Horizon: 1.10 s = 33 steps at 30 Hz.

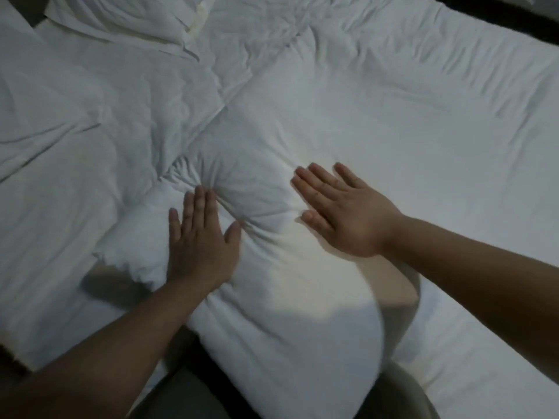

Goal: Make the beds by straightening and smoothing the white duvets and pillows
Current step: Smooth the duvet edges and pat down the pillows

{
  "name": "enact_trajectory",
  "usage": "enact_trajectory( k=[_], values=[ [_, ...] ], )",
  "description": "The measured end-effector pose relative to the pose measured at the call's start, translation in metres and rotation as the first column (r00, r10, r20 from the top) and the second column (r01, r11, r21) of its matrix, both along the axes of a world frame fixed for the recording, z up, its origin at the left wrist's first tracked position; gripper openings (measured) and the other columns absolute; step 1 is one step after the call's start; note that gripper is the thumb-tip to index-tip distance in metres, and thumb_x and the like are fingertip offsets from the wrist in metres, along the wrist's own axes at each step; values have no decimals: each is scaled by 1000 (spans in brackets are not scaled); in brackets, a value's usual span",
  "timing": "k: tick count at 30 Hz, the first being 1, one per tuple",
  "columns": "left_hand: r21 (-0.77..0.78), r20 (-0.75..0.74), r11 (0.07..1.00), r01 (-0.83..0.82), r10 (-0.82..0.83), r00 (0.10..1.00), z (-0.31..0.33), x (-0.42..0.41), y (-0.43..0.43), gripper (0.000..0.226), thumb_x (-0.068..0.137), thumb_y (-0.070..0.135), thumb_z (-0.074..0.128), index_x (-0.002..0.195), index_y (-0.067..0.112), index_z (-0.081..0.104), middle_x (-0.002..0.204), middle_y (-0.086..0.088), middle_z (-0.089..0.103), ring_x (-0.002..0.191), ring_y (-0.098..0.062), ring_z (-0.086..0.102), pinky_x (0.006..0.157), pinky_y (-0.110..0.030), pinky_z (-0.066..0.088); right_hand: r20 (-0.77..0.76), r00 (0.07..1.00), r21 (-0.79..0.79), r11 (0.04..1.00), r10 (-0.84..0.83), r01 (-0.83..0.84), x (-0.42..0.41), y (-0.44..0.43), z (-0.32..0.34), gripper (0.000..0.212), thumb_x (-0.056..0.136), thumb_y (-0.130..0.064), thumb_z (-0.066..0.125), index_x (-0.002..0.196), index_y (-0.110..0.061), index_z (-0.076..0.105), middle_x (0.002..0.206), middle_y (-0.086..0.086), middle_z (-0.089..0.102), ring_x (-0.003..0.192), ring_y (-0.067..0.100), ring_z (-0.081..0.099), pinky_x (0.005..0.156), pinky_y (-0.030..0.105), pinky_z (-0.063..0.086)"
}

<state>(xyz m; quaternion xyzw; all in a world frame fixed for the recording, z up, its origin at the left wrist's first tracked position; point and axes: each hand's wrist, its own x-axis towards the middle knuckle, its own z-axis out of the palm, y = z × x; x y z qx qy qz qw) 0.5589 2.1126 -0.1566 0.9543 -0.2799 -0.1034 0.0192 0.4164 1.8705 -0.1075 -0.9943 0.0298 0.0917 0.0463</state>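
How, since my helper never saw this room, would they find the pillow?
Take the white bed that fills the view. At the view's top left lies the pillow. Unlike the duvet beside it, it has a flapped end with yellowish marks.

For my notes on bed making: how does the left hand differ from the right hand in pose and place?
The left hand points straight away from the person, fingers close together; the right hand angles toward the left, fingers slightly spread. The left hand lies at a knot of puckered folds; the right hand lies on smoother cloth. Both are flat, palm down, on the white duvet.
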Motion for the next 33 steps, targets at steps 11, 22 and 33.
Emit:
enact_trajectory(
  k=[11, 22, 33],
  values=[
    [38, 91, 730, 682, -683, 725, 39, -179, -83, 79, 102, 66, 12, 163, 17, 2, 169, -10, -10, 155, -31, -16, 123, -56, -2, 50, 977, -61, 975, -209, 212, -80, -100, -17, 62, 107, -52, 4, 163, -27, 1, 170, -7, -2, 156, 13, -7, 127, 43, -2],
    [-92, 64, 766, 636, -633, 771, 29, -153, -32, 81, 101, 66, 23, 163, 15, 10, 170, -3, 1, 157, -22, -2, 125, -52, 10, -59, 652, 140, 641, -756, 755, -64, -129, -29, 70, 104, -56, 6, 163, -19, 1, 170, -4, -6, 156, 19, -10, 124, 56, -5],
    [-12, -282, 989, -151, 141, 949, 50, 112, -131, 121, 74, 98, 12, 162, 16, 4, 169, -10, 12, 153, -33, 20, 122, -55, 17, -324, -111, 534, -278, -940, 798, -109, 11, -13, 121, 78, -94, 33, 161, -17, -9, 169, 17, 7, 153, 38, 17, 121, 49, 18]
  ],
)
